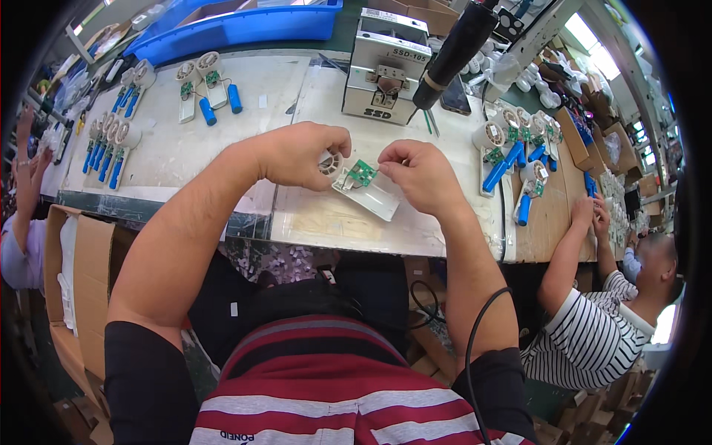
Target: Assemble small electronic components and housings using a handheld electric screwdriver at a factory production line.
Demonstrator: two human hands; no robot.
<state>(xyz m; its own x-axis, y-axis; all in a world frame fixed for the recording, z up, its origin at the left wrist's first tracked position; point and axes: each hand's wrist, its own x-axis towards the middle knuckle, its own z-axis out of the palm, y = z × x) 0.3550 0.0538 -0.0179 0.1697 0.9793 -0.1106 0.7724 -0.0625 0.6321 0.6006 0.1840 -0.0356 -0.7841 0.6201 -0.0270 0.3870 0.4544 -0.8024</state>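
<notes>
An opened white handheld fan is held above the table in front of me, tilted with its handle toward the lower right. My left hand is closed round its round head, where the spoked grille shows beside the fingers. A small green circuit board sits over the upper end of the open handle shell, and thin leads show at it. At the board's right edge my right hand has thumb and forefinger pinched together. What lies between those fingertips is too small to make out.
Fan units with blue cylindrical batteries stand at the left and right. Ahead are a grey metal machine, a black cylindrical tool, a phone and a blue bin. A co-worker in a striped shirt works at the right.
</notes>
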